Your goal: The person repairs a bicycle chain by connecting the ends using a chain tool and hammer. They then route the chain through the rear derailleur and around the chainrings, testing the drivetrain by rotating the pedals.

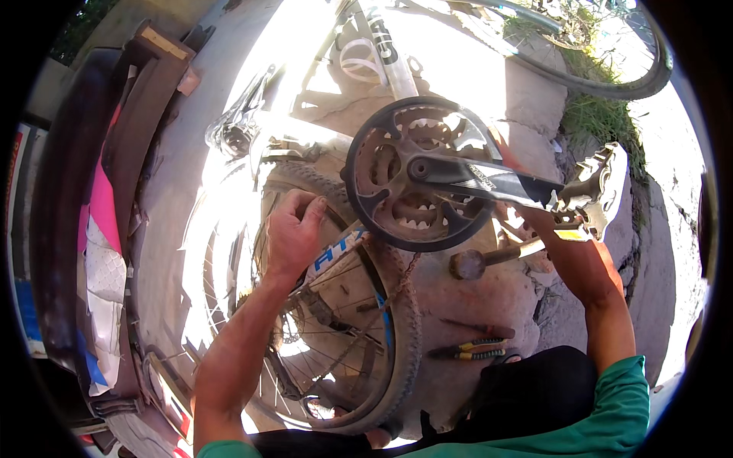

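Note:
A bicycle lies tipped before me, its crankset with a dark round chainring guard (368,212) facing up. The black crank arm (489,177) points right and ends in a worn pedal (599,191) with a yellow reflector. Left of the chainrings, above the wheel, my left hand (294,233) is closed, thumb and fingers pinched together; anything between them is too small to make out. My right hand (540,221) reaches behind the crank arm and chainrings, which hide its fingers. Below the crank, a hammer (467,265) shows its rounded head; its handle runs toward my right wrist.
The spoked wheel (408,336) is under my left forearm, beside a white frame tube (336,256) with blue lettering. Yellow-black pliers (481,351) and a dark-handled tool (492,330) lie on cracked concrete. Another tyre (611,88) is at far right, a dark cabinet-like piece (76,191) at left.

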Available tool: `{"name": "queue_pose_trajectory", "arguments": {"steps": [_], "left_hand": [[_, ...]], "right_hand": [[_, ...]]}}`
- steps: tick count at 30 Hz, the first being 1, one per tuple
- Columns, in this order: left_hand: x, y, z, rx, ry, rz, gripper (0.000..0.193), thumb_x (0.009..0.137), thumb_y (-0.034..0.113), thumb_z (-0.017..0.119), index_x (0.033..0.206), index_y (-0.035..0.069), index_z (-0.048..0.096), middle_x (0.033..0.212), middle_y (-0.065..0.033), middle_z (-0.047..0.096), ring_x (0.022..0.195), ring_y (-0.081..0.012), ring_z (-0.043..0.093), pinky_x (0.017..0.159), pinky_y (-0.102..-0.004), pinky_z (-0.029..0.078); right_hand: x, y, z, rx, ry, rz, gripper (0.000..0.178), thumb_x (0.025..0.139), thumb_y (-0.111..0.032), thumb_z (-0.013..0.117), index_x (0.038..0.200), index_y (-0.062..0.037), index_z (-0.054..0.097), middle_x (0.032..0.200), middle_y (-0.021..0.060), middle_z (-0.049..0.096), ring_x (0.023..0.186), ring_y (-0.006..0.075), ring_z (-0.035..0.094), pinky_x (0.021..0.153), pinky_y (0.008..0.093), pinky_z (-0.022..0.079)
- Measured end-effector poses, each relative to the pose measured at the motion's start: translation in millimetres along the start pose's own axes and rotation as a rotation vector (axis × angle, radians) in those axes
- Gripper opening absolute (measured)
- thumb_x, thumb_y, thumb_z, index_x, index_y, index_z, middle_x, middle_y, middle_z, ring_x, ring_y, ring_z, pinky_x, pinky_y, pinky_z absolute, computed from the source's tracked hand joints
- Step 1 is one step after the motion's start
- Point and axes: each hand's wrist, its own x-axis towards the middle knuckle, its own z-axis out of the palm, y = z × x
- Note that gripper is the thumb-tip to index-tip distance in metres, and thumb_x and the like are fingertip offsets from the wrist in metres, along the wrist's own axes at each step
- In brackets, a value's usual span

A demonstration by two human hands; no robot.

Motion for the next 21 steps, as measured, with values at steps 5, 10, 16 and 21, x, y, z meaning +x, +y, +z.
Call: {"name": "queue_pose_trajectory", "arguments": {"steps": [5, 10, 16, 21], "left_hand": [[6.4, -10.2, -1.5, -0.023, -0.035, -0.096, 0.018, 0.094, 0.018, 0.066, 0.093, 0.000, 0.065, 0.072, -0.0032, 0.062, 0.063, -0.0082, 0.054, 0.058, -0.0250, 0.044], [3.7, -4.4, 1.1, 0.030, -0.087, -0.051, 0.019, 0.094, 0.019, 0.067, 0.099, 0.000, 0.066, 0.076, -0.0047, 0.064, 0.069, -0.0124, 0.059, 0.064, -0.0285, 0.047], [-28.0, 31.6, -16.2, 0.587, 0.039, 0.596, 0.026, 0.086, 0.013, 0.070, 0.109, 0.002, 0.064, 0.102, -0.0135, 0.063, 0.095, -0.0322, 0.062, 0.081, -0.0404, 0.051], [-91.0, 69.5, -21.9, 0.423, -0.511, 0.229, 0.025, 0.084, 0.012, 0.072, 0.105, 0.001, 0.064, 0.096, -0.0154, 0.067, 0.078, -0.0283, 0.070, 0.069, -0.0360, 0.056]], "right_hand": [[2.0, -0.2, 4.3, 0.039, -0.001, 0.003, 0.035, 0.099, -0.022, 0.060, 0.125, 0.0004, 0.060, 0.104, 0.0096, 0.070, 0.084, 0.0138, 0.068, 0.071, 0.0256, 0.055], [-3.1, -2.8, 0.5, 0.067, 0.010, -0.009, 0.035, 0.099, -0.022, 0.060, 0.125, 0.0000, 0.060, 0.104, 0.0099, 0.070, 0.084, 0.0146, 0.068, 0.071, 0.0259, 0.054], [-1.6, 0.5, -1.7, 0.112, 0.005, -0.034, 0.035, 0.098, -0.023, 0.060, 0.125, -0.0005, 0.060, 0.104, 0.0104, 0.070, 0.085, 0.0155, 0.068, 0.072, 0.0263, 0.054], [-8.1, -7.6, -9.4, 0.147, 0.020, -0.051, 0.035, 0.098, -0.023, 0.060, 0.125, -0.0009, 0.060, 0.104, 0.0107, 0.070, 0.085, 0.0163, 0.068, 0.072, 0.0267, 0.053]]}}
